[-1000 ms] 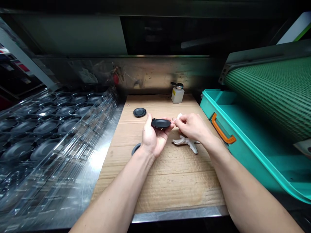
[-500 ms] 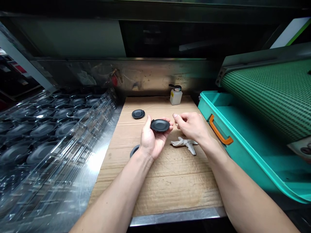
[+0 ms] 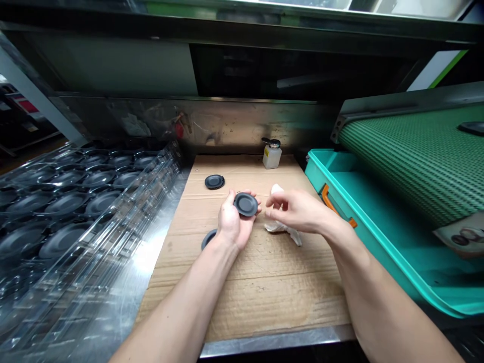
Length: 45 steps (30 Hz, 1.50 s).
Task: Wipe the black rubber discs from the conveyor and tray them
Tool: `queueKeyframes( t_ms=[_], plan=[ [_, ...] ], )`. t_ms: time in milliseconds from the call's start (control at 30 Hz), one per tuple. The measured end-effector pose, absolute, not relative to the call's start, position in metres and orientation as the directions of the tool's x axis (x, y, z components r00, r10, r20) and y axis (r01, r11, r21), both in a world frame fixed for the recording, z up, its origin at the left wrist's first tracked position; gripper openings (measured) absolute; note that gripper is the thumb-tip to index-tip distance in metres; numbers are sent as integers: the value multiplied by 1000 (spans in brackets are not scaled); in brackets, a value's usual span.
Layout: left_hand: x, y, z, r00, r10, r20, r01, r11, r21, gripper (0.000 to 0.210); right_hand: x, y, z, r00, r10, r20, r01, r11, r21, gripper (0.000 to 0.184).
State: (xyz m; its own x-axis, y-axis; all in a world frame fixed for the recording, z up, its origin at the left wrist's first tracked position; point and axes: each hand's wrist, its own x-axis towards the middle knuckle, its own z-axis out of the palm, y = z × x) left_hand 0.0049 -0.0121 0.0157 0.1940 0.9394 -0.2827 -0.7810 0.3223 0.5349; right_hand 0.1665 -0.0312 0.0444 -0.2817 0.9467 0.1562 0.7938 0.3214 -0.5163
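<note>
A round black plastic disc [image 3: 246, 204], shaped like a small lid with a raised rim, rests in my left hand [image 3: 231, 222], thumb along its left side and fingertips round the far and right edge. Just right of it, my right hand [image 3: 293, 207] has its fingers curled together at a crumpled white cloth [image 3: 287, 231]. Part of that cloth hangs below the hand, and a white bit shows above the fingers; the grip itself is partly hidden. Two similar discs lie on the cardboard: one beyond my left hand [image 3: 215, 182], another partly covered by my left forearm [image 3: 208, 238].
Cardboard [image 3: 264, 297] covers the metal bench. A pump bottle [image 3: 272, 155] stands at the back. Clear plastic trays [image 3: 94, 222] of black discs are stacked left. At right sit a teal bin [image 3: 363, 237] with an orange handle and a green mesh conveyor [image 3: 416, 146] carrying a black part [image 3: 472, 127].
My right hand has come down onto the white cloth and its fingers have bent. The disc in my left hand is lower and tipped more toward me. A black part now shows on the conveyor.
</note>
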Motion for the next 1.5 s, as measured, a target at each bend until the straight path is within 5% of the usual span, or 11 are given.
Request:
queueKeyframes(
  t_ms=[167, 333, 433, 733, 1500],
  plan=[
    [9, -11, 9, 145, 930, -336, -768, 320, 555, 35, 162, -44, 32, -373, 927, 48, 852, 362, -377, 10],
    [19, -14, 4, 156, 938, -310, -799, 304, 519, 36, 147, -49, 31, -254, 894, 369, 693, 434, -575, 21],
    [25, -18, 4, 169, 950, -264, -833, 281, 478, 35, 130, -46, 27, -199, 869, 453, 663, 460, -591, 18],
    [31, -25, 3, 196, 949, -248, -789, 303, 535, 35, 118, -48, 18, -53, 899, 435, 718, 337, -609, 14],
    [29, -23, 5, 202, 932, -302, -729, 348, 589, 35, 124, -55, 15, -212, 863, 459, 765, 438, -471, 15]
  ],
)
